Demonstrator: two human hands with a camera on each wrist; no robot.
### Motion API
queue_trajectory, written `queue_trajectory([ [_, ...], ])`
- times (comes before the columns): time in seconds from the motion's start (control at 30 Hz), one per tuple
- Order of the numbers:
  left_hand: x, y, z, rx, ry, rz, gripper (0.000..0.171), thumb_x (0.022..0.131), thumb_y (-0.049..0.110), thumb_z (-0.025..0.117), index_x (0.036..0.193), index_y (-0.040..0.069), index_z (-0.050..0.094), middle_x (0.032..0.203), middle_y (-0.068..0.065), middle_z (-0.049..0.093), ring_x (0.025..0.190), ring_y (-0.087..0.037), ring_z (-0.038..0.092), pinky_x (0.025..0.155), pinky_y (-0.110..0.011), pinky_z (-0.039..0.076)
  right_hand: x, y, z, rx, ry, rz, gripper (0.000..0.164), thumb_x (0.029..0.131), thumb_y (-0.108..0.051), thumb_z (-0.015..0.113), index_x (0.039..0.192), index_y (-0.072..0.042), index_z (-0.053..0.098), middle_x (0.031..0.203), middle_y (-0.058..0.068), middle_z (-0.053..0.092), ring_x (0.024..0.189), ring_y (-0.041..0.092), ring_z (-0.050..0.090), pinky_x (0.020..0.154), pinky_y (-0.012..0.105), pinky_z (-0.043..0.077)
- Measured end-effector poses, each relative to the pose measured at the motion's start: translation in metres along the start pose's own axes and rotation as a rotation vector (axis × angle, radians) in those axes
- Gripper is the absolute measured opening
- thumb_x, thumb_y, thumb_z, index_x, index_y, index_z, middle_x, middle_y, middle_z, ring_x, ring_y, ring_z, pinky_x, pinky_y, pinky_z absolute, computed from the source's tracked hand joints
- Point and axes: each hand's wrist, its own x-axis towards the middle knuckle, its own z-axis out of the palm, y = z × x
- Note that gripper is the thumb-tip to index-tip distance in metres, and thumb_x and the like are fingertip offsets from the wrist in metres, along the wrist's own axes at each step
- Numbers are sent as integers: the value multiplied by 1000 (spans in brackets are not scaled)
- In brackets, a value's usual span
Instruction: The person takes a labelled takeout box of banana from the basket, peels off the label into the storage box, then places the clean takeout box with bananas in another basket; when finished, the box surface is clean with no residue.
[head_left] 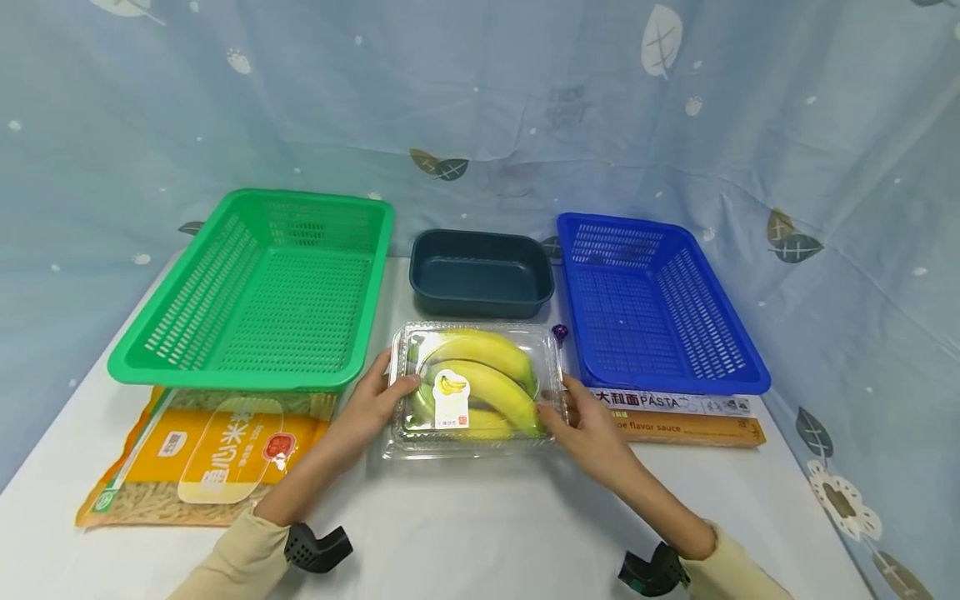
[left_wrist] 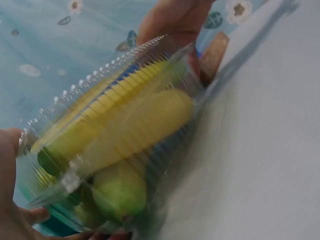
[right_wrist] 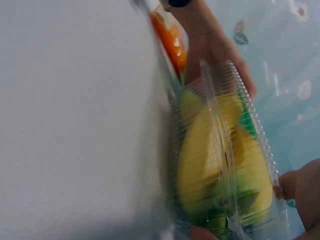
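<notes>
Both hands hold a clear plastic box of bananas (head_left: pixel 480 387) over the middle of the table, one hand at each short side. The left hand (head_left: pixel 372 404) grips the left edge, its thumb on the lid beside a white label (head_left: pixel 452 400) printed with bananas. On the opposite edge, the right hand (head_left: pixel 588 425) has its thumb on top and its other fingers at the side. Yellow bananas with green ends (left_wrist: pixel 125 135) show through the ribbed wall in the left wrist view. In the right wrist view, the box (right_wrist: pixel 227 160) appears steeply tilted, with fingers around its end.
A green basket (head_left: pixel 300 379) stands at left, partly over an orange pasta bag (head_left: pixel 217 454). Behind the box sits a dark blue bin (head_left: pixel 480 304). At right, a blue basket (head_left: pixel 675 382) stands behind a pasta box (head_left: pixel 690 427). A small purple lollipop (head_left: pixel 559 333) lies near it.
</notes>
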Motion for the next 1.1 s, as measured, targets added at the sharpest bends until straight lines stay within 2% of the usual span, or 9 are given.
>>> queue_trajectory([
  [0.13, 3, 1, -3, 95, 15, 0, 69, 101, 35, 56, 159, 19, 22, 125, -27, 60, 89, -25, 67, 76, -35, 56, 2, -1, 2, -107, 68, -33, 73, 96, -29, 69, 146, 12, 38, 123, 29, 62, 99, 32, 67, 73, 34, 60],
  [0.27, 3, 3, -5, 202, 31, 7, 68, 101, 40, 56, 157, 16, 27, 132, -26, 58, 102, -27, 65, 83, -35, 53, 3, -9, 2, -287, 126, -108, 68, 92, -28, 73, 141, 10, 47, 91, 18, 67, 76, 26, 64, 63, 38, 58],
  [0.37, 4, 3, -4, 222, 33, 6, 64, 100, 40, 56, 154, 14, 32, 132, -26, 58, 107, -29, 63, 86, -36, 51, -1, -20, 1, -448, 164, -167, 64, 89, -30, 75, 136, 9, 55, 92, 17, 68, 75, 28, 64, 63, 44, 56],
  [0.5, 7, 2, -3, 232, 41, 2, 62, 100, 39, 57, 152, 13, 36, 133, -25, 58, 110, -30, 61, 88, -35, 49, -5, -35, -1, -626, 235, -268, 53, 85, -33, 77, 124, 2, 67, 118, 18, 69, 89, 33, 70, 66, 46, 58],
  [0.57, 8, 2, -3, 246, 46, -1, 63, 100, 40, 56, 152, 12, 36, 135, -26, 56, 114, -32, 59, 90, -37, 48, -3, -45, -1, -662, 242, -319, 46, 86, -32, 77, 118, -1, 71, 113, 15, 70, 77, 29, 69, 56, 40, 56],
  [0.7, 8, 0, -5, 268, 58, -15, 65, 100, 41, 56, 153, 10, 34, 140, -28, 51, 123, -36, 54, 97, -44, 46, 9, -65, 0, -642, 181, -411, 35, 87, -27, 76, 112, -4, 74, 106, 10, 72, 71, 19, 67, 54, 31, 52],
  [0.83, 9, -2, -5, 280, 66, -23, 66, 100, 43, 55, 153, 9, 35, 140, -27, 51, 123, -36, 53, 100, -48, 44, 28, -75, 4, -600, 85, -491, 28, 89, -23, 75, 111, -5, 74, 105, 7, 73, 79, 19, 68, 59, 32, 53],
  [1.0, 12, -2, -4, 282, 65, -13, 66, 100, 43, 55, 153, 7, 35, 133, -25, 55, 112, -33, 57, 94, -43, 47, 54, -77, 10, -559, -70, -549, 24, 91, -20, 72, 111, -7, 74, 104, 6, 73, 87, 20, 68, 67, 33, 54],
  [1.1, 12, -2, -3, 278, 61, -9, 67, 100, 43, 55, 152, 6, 35, 128, -23, 58, 104, -28, 59, 88, -37, 48, 66, -78, 14, -606, -151, -575, 25, 92, -21, 70, 113, -8, 73, 104, 3, 72, 84, 16, 66, 69, 30, 54],
])
